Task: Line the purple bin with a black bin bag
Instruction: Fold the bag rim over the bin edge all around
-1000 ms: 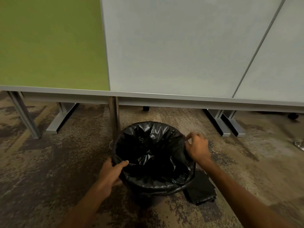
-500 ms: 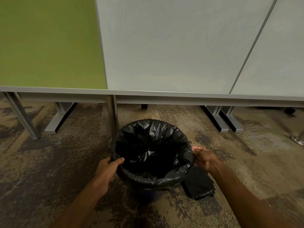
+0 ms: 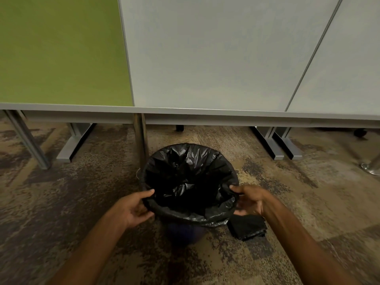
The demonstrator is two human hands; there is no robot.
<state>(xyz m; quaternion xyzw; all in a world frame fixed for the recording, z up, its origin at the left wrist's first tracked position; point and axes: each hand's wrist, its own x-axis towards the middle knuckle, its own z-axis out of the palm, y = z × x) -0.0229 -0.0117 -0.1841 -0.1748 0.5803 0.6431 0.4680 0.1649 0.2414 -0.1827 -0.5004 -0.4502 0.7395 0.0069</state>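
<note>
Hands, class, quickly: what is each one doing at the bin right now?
Left hand: closed on the black bin bag at the rim's left side.
Right hand: closed on the bag's folded edge at the right side.

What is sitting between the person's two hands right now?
In the head view, the bag-lined mouth of the purple bin lies between the left hand and right hand; each pinches the black bin bag at the rim.
</note>
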